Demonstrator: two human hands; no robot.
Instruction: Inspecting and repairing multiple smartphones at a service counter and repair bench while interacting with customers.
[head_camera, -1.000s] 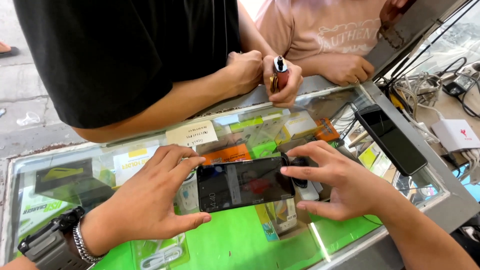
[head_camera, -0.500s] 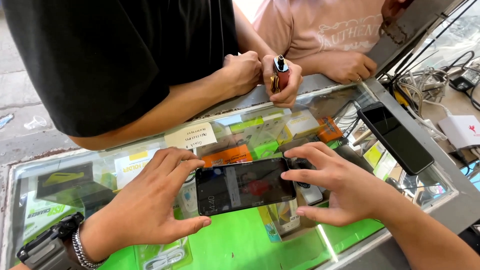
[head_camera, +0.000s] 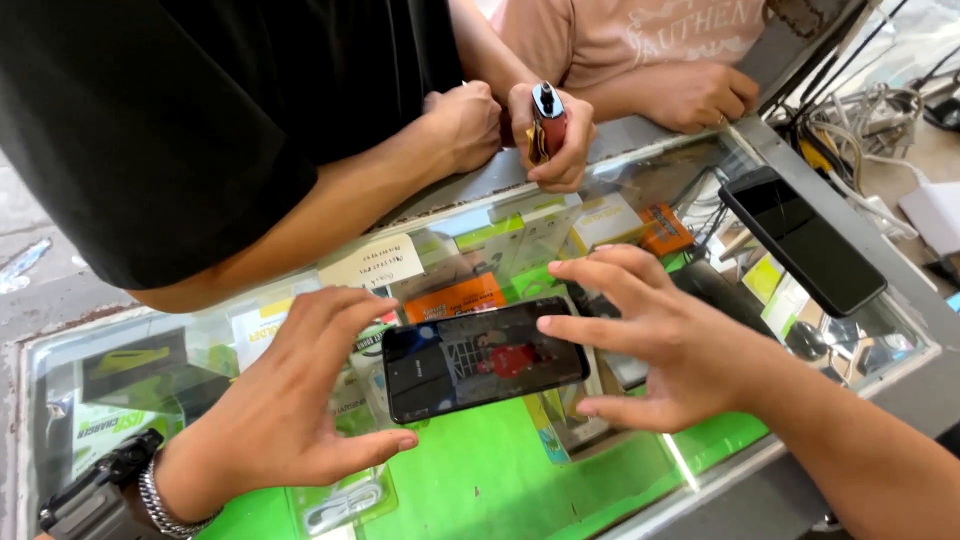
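Both my hands had loosened since a moment before: earlier my fingers pinched the ends of the black smartphone (head_camera: 484, 358), but now they had spread away from it. My left hand (head_camera: 300, 400) curved around its left end, fingers apart, thumb under the lower corner, barely touching if at all. My right hand (head_camera: 650, 345) hovered at its right end, fingers splayed, one fingertip just meeting the edge. The phone lay flat, screen up, on the glass counter (head_camera: 700, 470) near the middle of its front edge, so I judged it set down rather than gripped. A second dark phone (head_camera: 802, 240) rested near the counter's right edge as before. Across the far edge, another person's hand (head_camera: 550, 135) kept hold of a small red device (head_camera: 546, 120).
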